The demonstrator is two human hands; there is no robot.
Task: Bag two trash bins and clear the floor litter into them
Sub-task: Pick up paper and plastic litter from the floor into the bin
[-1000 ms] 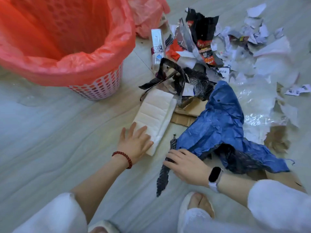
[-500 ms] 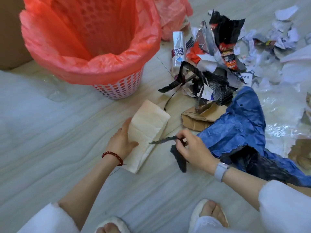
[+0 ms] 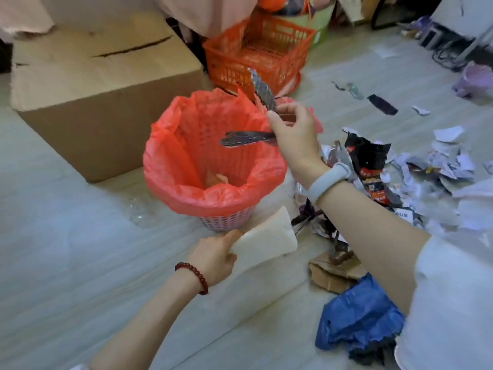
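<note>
Lining the bin (image 3: 226, 222), a red bag (image 3: 186, 145) holds pale scraps (image 3: 217, 178).

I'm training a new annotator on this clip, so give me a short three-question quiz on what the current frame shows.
1. True or false: the right hand holds the dark foil strips over the mouth of the bagged bin.
2. What does the left hand grip?
A. the blue plastic bag
B. the white folded paper
C. the orange crate
3. Fill in: the large thing standing on the floor behind the bin, on its left, is a ____.

Key:
1. True
2. B
3. cardboard box
</note>
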